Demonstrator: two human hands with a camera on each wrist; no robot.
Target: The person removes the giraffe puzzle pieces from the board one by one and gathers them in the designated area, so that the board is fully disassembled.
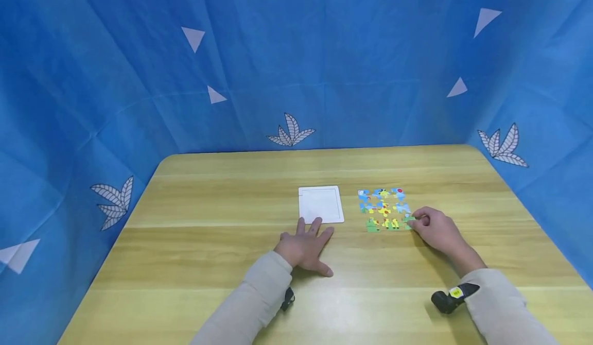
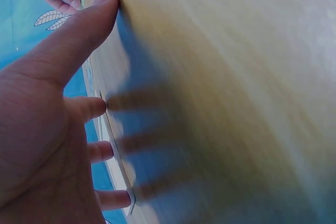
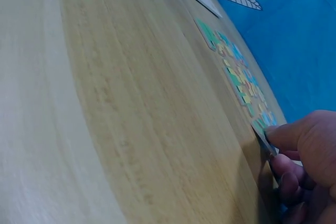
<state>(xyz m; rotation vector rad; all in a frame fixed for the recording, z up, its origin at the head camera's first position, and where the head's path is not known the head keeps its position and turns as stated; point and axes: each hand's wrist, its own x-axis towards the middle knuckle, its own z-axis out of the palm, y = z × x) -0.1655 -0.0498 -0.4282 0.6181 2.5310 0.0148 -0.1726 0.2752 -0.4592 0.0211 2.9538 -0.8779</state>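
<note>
My right hand (image 1: 437,231) pinches a green corner puzzle piece (image 1: 408,220) between thumb and fingers, at the near right of a loose layout of puzzle pieces (image 1: 384,210). In the right wrist view the thumb lies over that piece (image 3: 260,128), and the curled fingers are at its edge. The laid-out pieces show blue, yellow and green printing and have small gaps between them. Left of them lies a white square puzzle tray (image 1: 321,205). My left hand (image 1: 306,247) is spread, its fingertips touching the tray's near edge (image 2: 116,153), thumb out to the right.
Everything lies on a wood-grain table (image 1: 222,262) with rounded far corners. A blue curtain (image 1: 352,77) with white leaf and triangle prints hangs behind and beside it. A black wrist device (image 1: 449,299) sits at the right sleeve.
</note>
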